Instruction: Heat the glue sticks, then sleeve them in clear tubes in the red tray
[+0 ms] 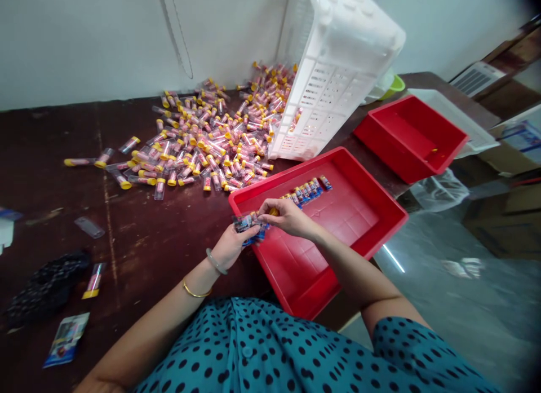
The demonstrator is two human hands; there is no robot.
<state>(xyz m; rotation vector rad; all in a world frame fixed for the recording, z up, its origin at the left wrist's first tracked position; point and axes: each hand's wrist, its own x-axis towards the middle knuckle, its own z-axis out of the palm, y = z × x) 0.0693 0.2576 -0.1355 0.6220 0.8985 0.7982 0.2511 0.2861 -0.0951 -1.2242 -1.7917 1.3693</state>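
Note:
My left hand (231,243) holds several small blue packets (248,224) over the left edge of a red tray (355,235). Close beside it, my right hand (287,216) has its fingers bent together at the packets, around something small and yellow that is partly hidden. Inside the tray, a row of small tubes with blue wrapping and yellow caps (310,190) lies along the far side. A large pile of clear tubes with pink contents and yellow caps (211,139) spreads over the dark table (143,229) behind the tray.
A white plastic basket (325,94) stands tilted behind the tray. Further right is a deeper red bin (389,139). On the left lie a black cloth (48,286), a loose tube (93,280), an empty clear tube (89,227) and a blue-white packet (66,339).

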